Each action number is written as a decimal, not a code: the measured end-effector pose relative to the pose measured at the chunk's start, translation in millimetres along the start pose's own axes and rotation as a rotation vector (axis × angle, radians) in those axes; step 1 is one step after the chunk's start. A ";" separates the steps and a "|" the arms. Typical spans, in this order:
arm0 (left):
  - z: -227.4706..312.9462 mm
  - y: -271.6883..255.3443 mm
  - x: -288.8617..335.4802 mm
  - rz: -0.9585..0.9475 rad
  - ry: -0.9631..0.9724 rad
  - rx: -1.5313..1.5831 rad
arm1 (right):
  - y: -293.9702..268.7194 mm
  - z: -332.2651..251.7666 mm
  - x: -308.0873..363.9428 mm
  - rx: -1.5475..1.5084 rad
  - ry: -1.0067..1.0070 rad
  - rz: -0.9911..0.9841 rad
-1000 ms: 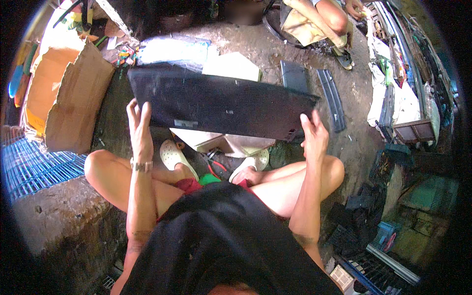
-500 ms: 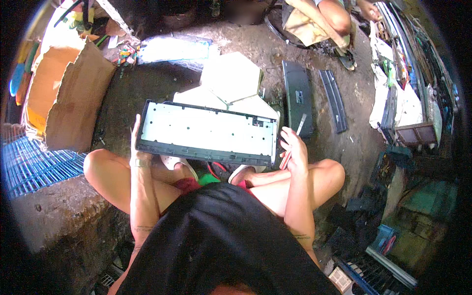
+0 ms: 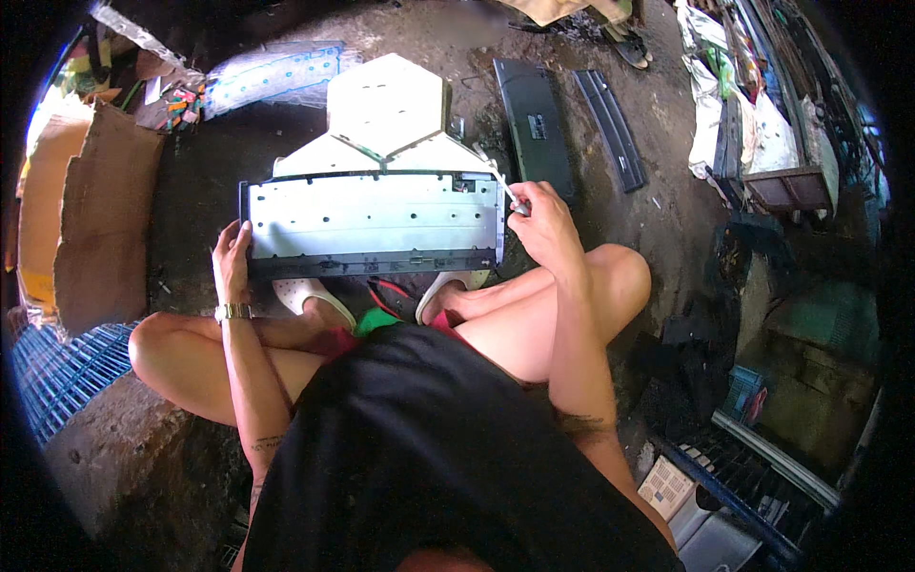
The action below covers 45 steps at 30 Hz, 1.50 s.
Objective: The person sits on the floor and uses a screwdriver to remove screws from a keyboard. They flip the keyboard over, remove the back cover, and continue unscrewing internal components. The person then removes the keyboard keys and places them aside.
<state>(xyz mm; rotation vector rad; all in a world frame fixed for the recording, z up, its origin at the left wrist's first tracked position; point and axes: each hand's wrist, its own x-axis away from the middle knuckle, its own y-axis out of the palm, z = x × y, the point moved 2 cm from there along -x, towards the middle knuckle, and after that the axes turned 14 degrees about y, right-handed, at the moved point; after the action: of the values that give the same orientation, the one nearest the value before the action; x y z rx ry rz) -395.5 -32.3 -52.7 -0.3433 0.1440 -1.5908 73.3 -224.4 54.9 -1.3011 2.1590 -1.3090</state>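
Observation:
A long panel [image 3: 357, 225] with a black frame and a pale, hole-dotted metal plate lies across in front of my lap. Its far edge overlaps the joined white hexagonal pieces [image 3: 386, 100]. My left hand [image 3: 232, 257] grips the panel's left end, thumb against the edge. At the upper right corner, my right hand [image 3: 545, 224] is closed around a slim metal-bladed tool [image 3: 507, 188]. The blade points up and left, alongside the panel's right end. My fingers cover the tool's handle, and I cannot tell whether its tip touches anything.
A dark long casing [image 3: 534, 124] and a narrower dark strip [image 3: 610, 129] lie on the floor at right. At left stand a cardboard box [image 3: 105, 219] and a blue wire rack [image 3: 71, 372]. A wrapped sheet [image 3: 276, 76] lies at the far left, with piled scrap [image 3: 782, 143] at far right.
The panel has been lowered toward the hexagonal pieces and levelled. My right hand has turned over and brought the tool to the panel's right corner. The whole view has shifted.

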 end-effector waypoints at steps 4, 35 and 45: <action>-16.2 4.8 -0.3 -0.013 0.033 -0.378 | -23.3 -13.4 -2.2 0.219 0.185 -0.177; -15.7 -10.4 -5.4 0.059 0.020 -0.432 | -57.5 -66.5 -16.4 0.034 -0.072 0.040; -21.0 -8.5 -4.2 0.125 0.016 -0.451 | -53.3 -61.0 -12.7 0.064 -0.080 -0.001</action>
<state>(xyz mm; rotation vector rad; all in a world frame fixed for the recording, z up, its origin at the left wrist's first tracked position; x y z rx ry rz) -410.0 -30.1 -70.5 -0.6574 0.5310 -1.4278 70.2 -189.8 129.2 -1.3070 2.0466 -1.2921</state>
